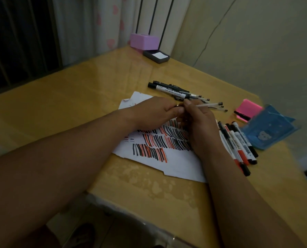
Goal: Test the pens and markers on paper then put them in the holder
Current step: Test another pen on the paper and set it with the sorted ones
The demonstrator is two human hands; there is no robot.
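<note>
Two hands meet over the paper (176,163). The right hand (197,122) grips a clear pen (208,105) and the left hand (156,111) pinches its near end, so probably cap work. Next it needs a test stroke, or a drop into the blue holder (268,129) off to the right hand's right. Yellowish table (77,104), dim room, curtain (95,24) beyond.

Both hands (154,111) grip a pen (206,105) above paper (176,167).

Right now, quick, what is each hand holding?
Left hand: pinches the near end of the pen.
Right hand: holds the same pen.
</note>
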